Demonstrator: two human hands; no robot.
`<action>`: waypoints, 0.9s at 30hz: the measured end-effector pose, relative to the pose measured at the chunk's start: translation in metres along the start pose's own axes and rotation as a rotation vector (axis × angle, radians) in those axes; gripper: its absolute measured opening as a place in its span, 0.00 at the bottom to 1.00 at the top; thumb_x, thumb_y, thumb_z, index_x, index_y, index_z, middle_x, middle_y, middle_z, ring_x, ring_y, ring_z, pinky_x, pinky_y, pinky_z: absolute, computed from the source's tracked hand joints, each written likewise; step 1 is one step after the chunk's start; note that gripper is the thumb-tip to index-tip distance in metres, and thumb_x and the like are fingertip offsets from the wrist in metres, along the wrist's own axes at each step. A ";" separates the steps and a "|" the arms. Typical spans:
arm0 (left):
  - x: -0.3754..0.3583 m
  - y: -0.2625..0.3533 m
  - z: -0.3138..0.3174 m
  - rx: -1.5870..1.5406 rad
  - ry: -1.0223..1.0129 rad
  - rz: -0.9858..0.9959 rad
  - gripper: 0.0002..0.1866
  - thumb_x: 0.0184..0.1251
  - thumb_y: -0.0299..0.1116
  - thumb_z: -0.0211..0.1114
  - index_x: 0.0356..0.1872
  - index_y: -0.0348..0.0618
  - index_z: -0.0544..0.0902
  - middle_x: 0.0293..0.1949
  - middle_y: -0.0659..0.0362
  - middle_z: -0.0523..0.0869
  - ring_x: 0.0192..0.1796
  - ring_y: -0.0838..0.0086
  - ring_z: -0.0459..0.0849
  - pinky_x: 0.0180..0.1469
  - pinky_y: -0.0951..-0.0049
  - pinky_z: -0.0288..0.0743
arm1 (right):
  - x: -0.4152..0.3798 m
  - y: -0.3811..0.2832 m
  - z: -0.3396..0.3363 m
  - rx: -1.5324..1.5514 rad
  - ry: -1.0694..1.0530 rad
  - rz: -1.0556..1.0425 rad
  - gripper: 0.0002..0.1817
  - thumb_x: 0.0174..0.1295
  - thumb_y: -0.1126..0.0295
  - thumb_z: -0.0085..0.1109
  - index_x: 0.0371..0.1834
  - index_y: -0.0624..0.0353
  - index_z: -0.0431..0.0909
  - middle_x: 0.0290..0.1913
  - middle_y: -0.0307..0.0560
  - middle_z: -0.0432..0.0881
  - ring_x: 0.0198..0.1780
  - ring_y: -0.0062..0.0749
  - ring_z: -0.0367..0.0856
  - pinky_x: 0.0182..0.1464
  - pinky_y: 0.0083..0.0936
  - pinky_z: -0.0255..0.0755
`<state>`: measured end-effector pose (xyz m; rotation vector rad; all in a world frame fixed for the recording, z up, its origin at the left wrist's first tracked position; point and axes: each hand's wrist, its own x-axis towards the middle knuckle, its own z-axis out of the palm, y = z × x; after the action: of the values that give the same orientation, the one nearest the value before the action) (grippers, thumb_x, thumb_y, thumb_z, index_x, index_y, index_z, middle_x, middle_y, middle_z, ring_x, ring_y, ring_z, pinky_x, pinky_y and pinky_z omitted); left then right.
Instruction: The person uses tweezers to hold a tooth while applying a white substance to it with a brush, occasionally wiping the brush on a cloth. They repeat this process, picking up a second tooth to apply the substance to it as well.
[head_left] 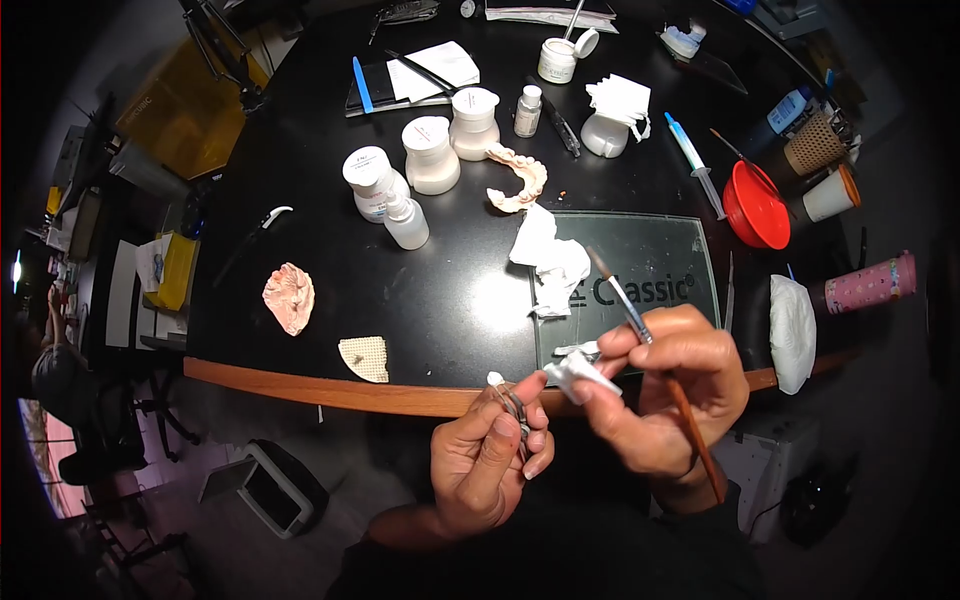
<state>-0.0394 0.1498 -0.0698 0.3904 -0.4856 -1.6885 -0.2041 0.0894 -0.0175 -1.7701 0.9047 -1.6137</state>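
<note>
My left hand is closed around a slim metal clamp-like tool, partly hidden by the fingers. At the tool's tip sits a small white tooth-shaped piece. Close by on the right, my right hand grips a brush with a reddish-brown handle, its bristles pointing up and away. The same hand pinches a crumpled white tissue between thumb and fingers. Both hands are over the table's front edge, a small gap apart. Under the brush lies a glass slab marked "Classic", with crumpled tissue on it.
Several powder jars and a dropper bottle stand mid-table. A pink dental arch model, another pink cast and a beige honeycomb tray lie around. A red bowl, syringe and cup are at right.
</note>
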 end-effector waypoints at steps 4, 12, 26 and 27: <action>-0.002 -0.001 -0.003 0.067 0.001 -0.006 0.18 0.83 0.30 0.51 0.63 0.26 0.75 0.52 0.50 0.80 0.41 0.77 0.76 0.36 0.76 0.72 | -0.003 0.001 0.016 0.121 0.004 0.043 0.19 0.49 0.85 0.77 0.42 0.68 0.78 0.42 0.58 0.84 0.36 0.29 0.89 0.39 0.21 0.85; -0.002 -0.001 -0.001 0.186 0.044 -0.013 0.22 0.83 0.34 0.51 0.66 0.23 0.73 0.63 0.38 0.79 0.39 0.79 0.77 0.33 0.78 0.71 | -0.002 0.002 0.014 0.047 -0.119 0.050 0.23 0.50 0.86 0.75 0.45 0.62 0.73 0.45 0.54 0.79 0.35 0.25 0.85 0.39 0.21 0.84; -0.002 -0.001 -0.003 0.213 0.010 0.002 0.23 0.83 0.34 0.52 0.66 0.23 0.72 0.65 0.33 0.77 0.40 0.77 0.80 0.34 0.79 0.72 | -0.002 -0.001 0.022 0.131 -0.003 0.099 0.19 0.47 0.85 0.78 0.41 0.68 0.80 0.39 0.56 0.84 0.36 0.28 0.88 0.37 0.20 0.84; -0.002 -0.001 -0.003 0.211 0.007 0.002 0.23 0.83 0.34 0.52 0.66 0.23 0.72 0.65 0.34 0.77 0.40 0.77 0.80 0.34 0.78 0.72 | -0.002 -0.001 0.022 0.128 -0.007 0.094 0.19 0.47 0.85 0.78 0.41 0.68 0.80 0.39 0.56 0.84 0.36 0.28 0.88 0.37 0.19 0.84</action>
<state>-0.0385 0.1515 -0.0735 0.5483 -0.6612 -1.6388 -0.1821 0.0911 -0.0204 -1.6214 0.8494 -1.5679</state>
